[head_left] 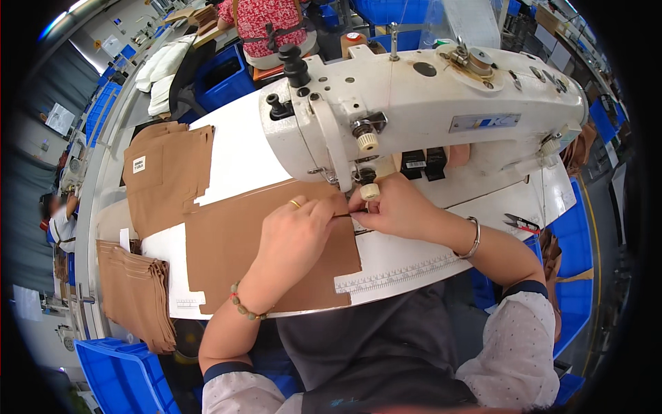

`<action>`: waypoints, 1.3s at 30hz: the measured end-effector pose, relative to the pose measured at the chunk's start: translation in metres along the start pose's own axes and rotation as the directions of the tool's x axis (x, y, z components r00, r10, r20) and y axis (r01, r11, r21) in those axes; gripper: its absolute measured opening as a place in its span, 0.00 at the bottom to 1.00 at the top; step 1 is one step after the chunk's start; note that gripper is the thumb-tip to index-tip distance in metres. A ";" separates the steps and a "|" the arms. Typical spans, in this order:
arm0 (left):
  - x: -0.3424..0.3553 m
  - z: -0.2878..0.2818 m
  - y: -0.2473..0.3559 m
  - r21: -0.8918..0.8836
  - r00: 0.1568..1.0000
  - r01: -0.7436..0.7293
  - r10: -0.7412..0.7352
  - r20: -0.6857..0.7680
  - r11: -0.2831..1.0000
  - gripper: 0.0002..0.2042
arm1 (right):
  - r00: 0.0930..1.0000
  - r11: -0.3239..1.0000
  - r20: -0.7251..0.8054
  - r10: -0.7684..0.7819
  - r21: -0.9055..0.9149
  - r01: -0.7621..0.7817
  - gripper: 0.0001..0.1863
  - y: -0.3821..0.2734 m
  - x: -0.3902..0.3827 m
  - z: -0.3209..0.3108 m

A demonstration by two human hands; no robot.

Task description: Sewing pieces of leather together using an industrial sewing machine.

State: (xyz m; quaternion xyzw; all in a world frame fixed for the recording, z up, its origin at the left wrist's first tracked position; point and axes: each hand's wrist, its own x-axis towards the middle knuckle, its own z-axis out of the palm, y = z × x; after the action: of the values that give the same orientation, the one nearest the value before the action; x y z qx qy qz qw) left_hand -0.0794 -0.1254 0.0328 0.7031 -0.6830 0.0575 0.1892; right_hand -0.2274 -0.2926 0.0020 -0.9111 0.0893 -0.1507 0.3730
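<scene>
A brown fabric panel (265, 255) lies flat on the white sewing machine bed (400, 255), reaching under the machine's head (296, 131). My left hand (296, 238) rests over the panel's upper right part, fingertips closed on a thin dark strip (343, 215) near the needle area. My right hand (396, 210) is just right of it, below the tension knobs, thumb and fingers pinching the same strip. The needle and presser foot are mostly hidden behind fingers and knobs. Stacks of brown cut pieces (162, 176) lie at the left, more (134, 290) at the lower left.
Black-handled red snips (522, 224) lie at the bed's right. Black labelled items (424, 163) sit under the machine arm. Blue bins (121, 376) flank the table, with more behind. A co-worker in red (269, 31) sits ahead; another person (65, 228) is at far left.
</scene>
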 end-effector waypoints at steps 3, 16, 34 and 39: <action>0.000 -0.002 -0.017 -0.047 0.995 0.100 -0.099 0.031 0.994 0.14 | 0.997 0.990 0.000 0.075 0.119 -0.075 0.09 0.008 -0.003 0.004; 0.004 0.019 -0.030 -0.416 0.948 0.303 -0.228 0.220 0.858 0.08 | 0.992 0.981 0.002 0.123 0.153 -0.122 0.08 0.011 -0.002 0.003; 0.004 0.019 -0.027 -0.432 0.941 0.334 -0.269 0.207 0.838 0.06 | 0.985 0.962 0.016 0.171 0.211 -0.171 0.06 0.014 -0.002 0.006; 0.009 0.015 -0.023 -0.270 0.991 0.038 -0.072 -0.116 0.962 0.07 | 0.982 0.945 0.069 0.178 0.267 -0.190 0.06 0.012 -0.001 0.004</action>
State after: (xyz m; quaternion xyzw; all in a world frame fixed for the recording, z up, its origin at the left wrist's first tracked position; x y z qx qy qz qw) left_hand -0.0593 -0.1391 0.0178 0.6848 -0.6516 0.0033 0.3262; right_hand -0.2281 -0.2982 -0.0091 -0.8419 0.1443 -0.1062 0.5090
